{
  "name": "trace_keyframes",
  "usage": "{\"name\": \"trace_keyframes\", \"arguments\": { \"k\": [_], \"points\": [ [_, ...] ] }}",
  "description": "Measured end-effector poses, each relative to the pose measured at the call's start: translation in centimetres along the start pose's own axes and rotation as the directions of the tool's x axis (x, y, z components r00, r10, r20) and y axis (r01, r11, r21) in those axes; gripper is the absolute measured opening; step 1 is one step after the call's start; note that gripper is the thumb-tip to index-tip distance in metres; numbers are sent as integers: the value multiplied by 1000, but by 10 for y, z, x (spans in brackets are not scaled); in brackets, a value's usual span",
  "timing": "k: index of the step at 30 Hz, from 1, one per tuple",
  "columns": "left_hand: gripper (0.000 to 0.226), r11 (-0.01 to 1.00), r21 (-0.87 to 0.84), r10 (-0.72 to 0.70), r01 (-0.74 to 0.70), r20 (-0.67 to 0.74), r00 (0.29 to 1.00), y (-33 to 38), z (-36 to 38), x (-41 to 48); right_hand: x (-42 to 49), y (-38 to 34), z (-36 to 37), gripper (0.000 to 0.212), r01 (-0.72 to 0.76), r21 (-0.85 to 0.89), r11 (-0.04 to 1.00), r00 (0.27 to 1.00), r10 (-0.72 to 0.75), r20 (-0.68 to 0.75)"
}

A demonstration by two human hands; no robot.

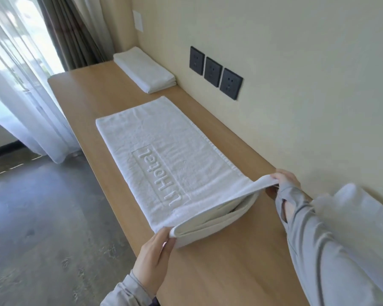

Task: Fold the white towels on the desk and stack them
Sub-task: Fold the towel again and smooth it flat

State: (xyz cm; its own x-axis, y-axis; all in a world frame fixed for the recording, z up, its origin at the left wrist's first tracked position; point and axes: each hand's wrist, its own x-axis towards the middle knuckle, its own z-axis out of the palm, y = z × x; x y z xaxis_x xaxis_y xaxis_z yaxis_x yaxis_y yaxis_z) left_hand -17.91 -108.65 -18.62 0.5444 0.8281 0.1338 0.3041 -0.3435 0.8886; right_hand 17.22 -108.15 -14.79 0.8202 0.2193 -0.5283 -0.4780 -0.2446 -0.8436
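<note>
On desk, left hand, right hand (seemingly) pinching towel edge

Three dark wall sockets sit in a row on the cream wall, with a pale blank plate mounted farther along. At left a sheer white curtain hangs to the mottled grey floor — a brownish drape beside it.

One head-worn wide-angle view looks forward and steeply down along the long pale wooden desk, close above its near end. The desk's far end recedes toward the upper left.
</note>
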Motion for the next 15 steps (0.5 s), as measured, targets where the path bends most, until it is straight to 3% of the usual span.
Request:
{"name": "trace_keyframes", "arguments": {
  "k": [2, 6, 10, 15],
  "points": [
    [18, 998, -50, -41, 37, -67, 997, 1, -15, 23, -12, -16, 23, 29, 102, -64, 993, 994, -100, 41],
    [31, 942, -317, -152, 106, -123, 981, -12, -57, 69, -20, -42, 76, 13, 183, 40, 982, 972, -187, 145],
    [20, 859, -493, -234, 139, -137, 963, -40, -112, 130, -23, -69, 160, 19, 231, 87, 969, 944, -245, 219],
    [32, 750, -615, -377, 244, -95, 921, -104, -176, 215, -13, -86, 282, 19, 239, 80, 968, 946, -251, 206]
  ]
}}
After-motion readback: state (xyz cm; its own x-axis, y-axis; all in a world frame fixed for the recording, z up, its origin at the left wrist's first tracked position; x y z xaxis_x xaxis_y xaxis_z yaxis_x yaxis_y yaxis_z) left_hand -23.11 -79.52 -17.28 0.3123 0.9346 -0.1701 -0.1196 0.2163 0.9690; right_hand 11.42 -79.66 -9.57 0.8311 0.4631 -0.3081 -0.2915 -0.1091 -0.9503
